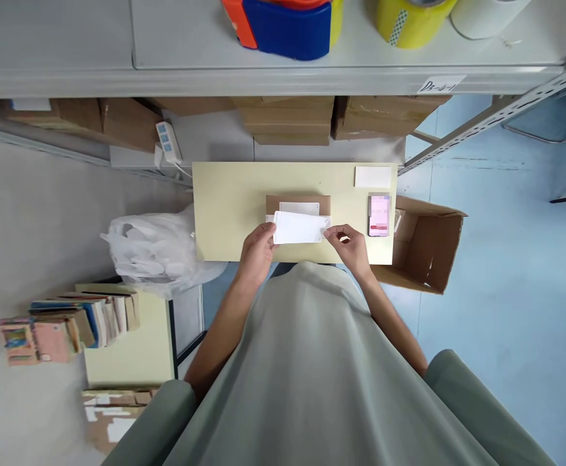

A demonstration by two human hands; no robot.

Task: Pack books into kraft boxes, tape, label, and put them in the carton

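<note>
A white rectangular label sheet (298,228) is stretched between my two hands, a little tilted. My left hand (258,252) pinches its left end between thumb and fingers. At the right end, my right hand (350,246) pinches a corner with thumb and forefinger. Behind the sheet lies a small brown cardboard box (274,203) on the cream table (229,213). Another white label (299,208) shows on the box's top, partly covered by the sheet. Whether the sheet touches the box, I cannot tell.
On the table's right are a phone (379,215) and a white paper stack (373,177). An open carton (429,243) stands right of the table, a white plastic bag (154,246) left. A shelf (215,71) holding a tape dispenser (287,27) and tape rolls (409,24) spans the front.
</note>
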